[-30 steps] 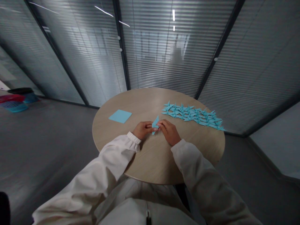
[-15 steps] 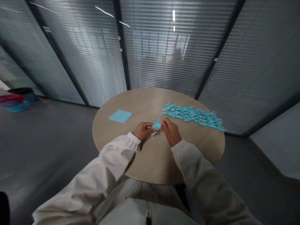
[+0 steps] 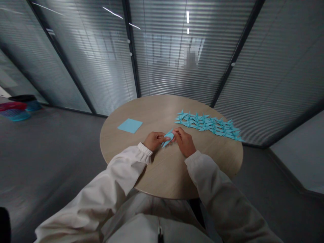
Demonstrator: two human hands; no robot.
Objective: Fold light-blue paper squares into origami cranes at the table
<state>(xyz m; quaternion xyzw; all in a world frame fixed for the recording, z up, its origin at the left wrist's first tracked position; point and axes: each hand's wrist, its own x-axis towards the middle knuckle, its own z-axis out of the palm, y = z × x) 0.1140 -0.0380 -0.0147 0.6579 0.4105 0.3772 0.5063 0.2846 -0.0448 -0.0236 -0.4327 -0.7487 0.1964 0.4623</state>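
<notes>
Between my two hands is a partly folded piece of blue origami paper (image 3: 168, 136), held just above the table. My left hand (image 3: 154, 140) pinches its left side between thumb and fingers. On the other side, my right hand (image 3: 184, 141) grips the paper's right edge with bent fingers. Narrow points of the paper stick out at the top and at the lower left. Some fingertips are hidden behind the paper. Beyond my right hand, several blue origami cranes (image 3: 202, 122) stand close together in rows. A flat stack or sheet of blue square paper (image 3: 130, 125) lies to the left.
The round wooden table (image 3: 162, 182) reaches close to my body. Behind it rises a glass partition with blinds (image 3: 174, 81). Two waste baskets, one with a red liner (image 3: 14, 111) and one with a black liner (image 3: 24, 98), stand on the floor at far left.
The folded paper has shifted slightly in my fingers, and its lower-left points now show differently. Both hands stay in nearly the same place.
</notes>
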